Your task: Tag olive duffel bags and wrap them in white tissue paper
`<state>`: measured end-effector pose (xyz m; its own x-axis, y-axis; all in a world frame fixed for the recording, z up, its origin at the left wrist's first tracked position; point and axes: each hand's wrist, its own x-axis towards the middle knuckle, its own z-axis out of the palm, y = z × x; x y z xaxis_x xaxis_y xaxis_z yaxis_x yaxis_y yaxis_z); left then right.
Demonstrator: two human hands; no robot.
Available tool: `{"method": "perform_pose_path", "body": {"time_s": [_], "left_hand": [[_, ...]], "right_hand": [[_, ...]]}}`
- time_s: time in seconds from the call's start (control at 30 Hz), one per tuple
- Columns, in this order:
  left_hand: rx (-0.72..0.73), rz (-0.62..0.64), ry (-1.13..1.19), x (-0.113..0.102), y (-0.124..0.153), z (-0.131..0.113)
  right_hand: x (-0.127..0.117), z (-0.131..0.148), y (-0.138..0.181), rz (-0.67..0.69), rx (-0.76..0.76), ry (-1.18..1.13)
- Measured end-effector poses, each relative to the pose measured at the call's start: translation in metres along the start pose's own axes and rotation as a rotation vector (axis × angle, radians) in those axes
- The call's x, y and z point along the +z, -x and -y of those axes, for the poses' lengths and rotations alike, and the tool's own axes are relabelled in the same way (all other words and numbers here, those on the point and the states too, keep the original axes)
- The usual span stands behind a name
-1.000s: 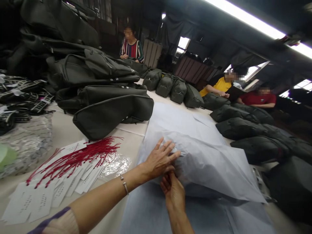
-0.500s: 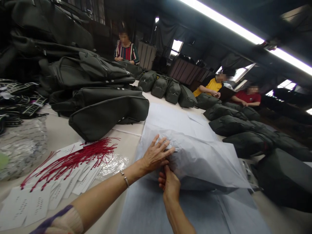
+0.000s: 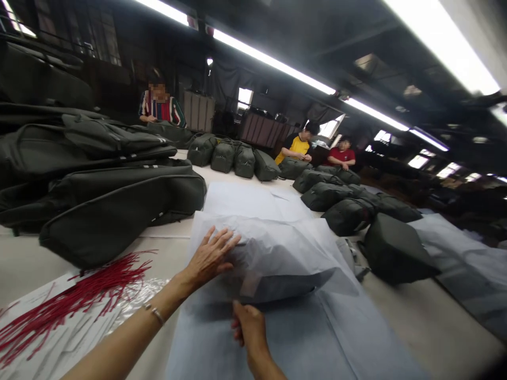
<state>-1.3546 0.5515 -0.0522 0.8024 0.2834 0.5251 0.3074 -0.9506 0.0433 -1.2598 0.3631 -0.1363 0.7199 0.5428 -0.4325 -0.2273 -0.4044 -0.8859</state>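
Observation:
A translucent white plastic bag (image 3: 277, 243), wrinkled and bulging, lies before me with something dark showing through its near side. My left hand (image 3: 212, 256) rests on its left end, fingers spread flat. Just below the bag's near edge, my right hand (image 3: 251, 330) is closed, thumb against curled fingers; what they hold, if anything, is hidden. A pale pinkish patch (image 3: 250, 285) shows on the bag's front near the right hand. Beneath lie large pale bluish-white sheets (image 3: 285, 338).
Dark green bags (image 3: 127, 211) are piled at left, with more dark bags (image 3: 348, 216) at right and along the back. White tags with red strings (image 3: 91, 295) lie at lower left, beside crumpled clear plastic (image 3: 137, 303). Several people work beyond the table.
My right hand has moved down and away from my left hand, to below the bag's near edge. My left hand stays flat on the bag. The view has turned to the right.

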Motion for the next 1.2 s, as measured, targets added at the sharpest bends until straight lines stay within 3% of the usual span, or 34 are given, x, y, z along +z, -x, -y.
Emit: {"method": "perform_pose_path", "body": {"time_s": [0.1,0.23,0.33,0.43,0.5,0.63,0.77,0.93,1.1,1.2], "left_hand": [[0.010,-0.056,-0.034,-0.010,-0.005,0.001],[0.039,-0.076,-0.058,-0.027,-0.040,-0.019],[0.087,-0.008,-0.009,-0.036,-0.083,-0.063],[0.157,0.076,0.033,-0.030,-0.123,-0.128],[0.215,0.116,0.033,-0.014,-0.145,-0.172],[0.265,0.138,-0.068,0.037,-0.178,-0.231],[0.230,0.110,-0.165,0.072,-0.197,-0.242],[0.183,0.095,-0.111,0.070,-0.199,-0.240],[0.301,0.076,-0.022,0.068,-0.189,-0.241],[0.326,0.102,-0.009,0.074,-0.183,-0.237]], "right_hand": [[-0.062,-0.004,0.000,-0.035,-0.137,0.017],[-0.153,-0.003,-0.023,-0.220,-0.749,0.293],[-0.201,-0.001,-0.046,-0.308,-1.058,0.523],[-0.231,0.002,-0.062,-0.350,-1.199,0.619],[-0.246,0.003,-0.073,-0.375,-1.266,0.655],[-0.261,0.009,-0.096,-0.329,-1.387,0.796],[-0.254,0.025,-0.116,-0.185,-1.471,0.866],[-0.236,0.047,-0.130,-0.124,-1.404,0.645],[-0.225,0.053,-0.140,0.080,-1.196,0.477],[-0.224,0.055,-0.145,0.121,-1.159,0.376]]}}
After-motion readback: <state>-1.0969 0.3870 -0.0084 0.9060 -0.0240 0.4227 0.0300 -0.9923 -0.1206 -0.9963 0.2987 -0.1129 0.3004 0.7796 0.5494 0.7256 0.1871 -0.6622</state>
